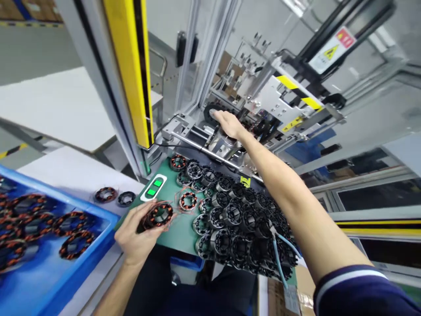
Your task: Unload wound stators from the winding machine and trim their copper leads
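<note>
My left hand (140,230) is closed around a wound motor stator (160,214), a dark ring with orange windings and thin loose wires, held over the green mat (182,230). Another wound stator (188,200) lies on the mat just right of it. My right hand (228,123) reaches far forward into the machine (226,147), beside a black round part (210,113). Its fingers look drawn together, but what they grip, if anything, is hidden. Beneath my right forearm, several bare black stators (223,241) stand in stacked rows.
A blue bin (108,215) at left holds several wound stators (77,243). Two rings (126,199) lie on the white table beside it. A green-lit panel (154,188) sits on the mat. A yellow post (128,74) rises nearby. Pliers with blue handles (276,245) rest on the stacks.
</note>
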{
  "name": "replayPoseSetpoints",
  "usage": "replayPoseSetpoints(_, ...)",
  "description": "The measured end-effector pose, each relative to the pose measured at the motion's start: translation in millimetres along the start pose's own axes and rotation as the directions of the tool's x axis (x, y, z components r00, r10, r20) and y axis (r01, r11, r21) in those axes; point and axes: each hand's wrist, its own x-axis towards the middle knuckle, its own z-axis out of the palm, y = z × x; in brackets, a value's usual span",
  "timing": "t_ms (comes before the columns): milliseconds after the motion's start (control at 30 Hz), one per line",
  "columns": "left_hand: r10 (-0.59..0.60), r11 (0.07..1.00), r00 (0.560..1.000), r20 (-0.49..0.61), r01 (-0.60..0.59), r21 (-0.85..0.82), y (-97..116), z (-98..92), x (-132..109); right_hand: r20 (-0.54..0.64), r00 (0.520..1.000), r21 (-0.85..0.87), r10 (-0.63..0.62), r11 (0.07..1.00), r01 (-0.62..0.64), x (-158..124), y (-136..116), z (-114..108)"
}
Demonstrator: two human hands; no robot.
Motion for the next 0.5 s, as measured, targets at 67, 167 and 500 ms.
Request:
replayPoseSetpoints(67, -0.050, 0.999, 0.998, -0.028, 0.049, -0.019, -5, 0.0, 0, -0.116, 0.993, 0.037, -0.018, 0.999, 0.023, -25, -1, -26)
replayPoseSetpoints(167, -0.104, 0.994, 0.994, -0.025, 0.103, -0.036, -12, 2.2, -1, -0.264, 0.964, 0.079, 0.046, 0.997, -0.026, -84, 17, -79)
replayPoseSetpoints(500, -0.114, 0.987, 0.994, 0.001, 0.113, 0.117, -2, 2.5, 15, -0.174, 0.851, 0.113, 0.495, 0.869, -0.482, -214, 157, -87)
